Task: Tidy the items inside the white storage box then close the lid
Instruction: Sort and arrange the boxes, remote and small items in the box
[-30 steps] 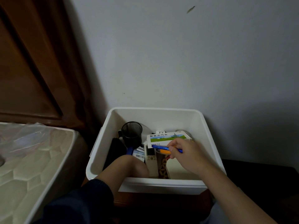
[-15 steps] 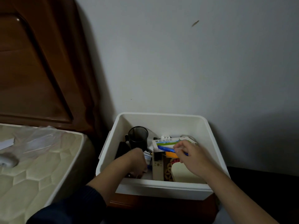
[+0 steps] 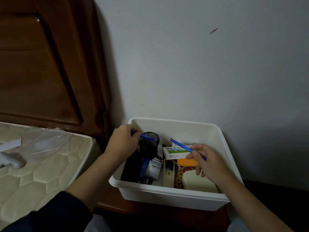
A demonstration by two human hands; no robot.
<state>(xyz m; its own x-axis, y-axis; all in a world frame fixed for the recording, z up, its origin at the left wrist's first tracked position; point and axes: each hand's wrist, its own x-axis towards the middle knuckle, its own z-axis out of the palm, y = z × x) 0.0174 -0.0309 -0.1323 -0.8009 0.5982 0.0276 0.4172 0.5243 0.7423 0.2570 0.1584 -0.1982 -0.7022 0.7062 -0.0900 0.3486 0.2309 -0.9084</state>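
Against grey wall, white storage box (image 3: 167, 196) mid-tidy: left hand (image 3: 122, 141) gripping blue pen (image 3: 147, 137) at mesh cup (image 3: 149, 144), right hand (image 3: 205, 162) pinching second pen (image 3: 184, 146); next, probably drop both in cup.

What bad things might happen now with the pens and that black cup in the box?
The left hand holds a blue pen at the rim of the black mesh pen cup; a push there might tip the cup over. The right hand pinches a second blue pen loosely near its end above the medicine carton, so it may slip into the clutter. No lid is in view for the white storage box.
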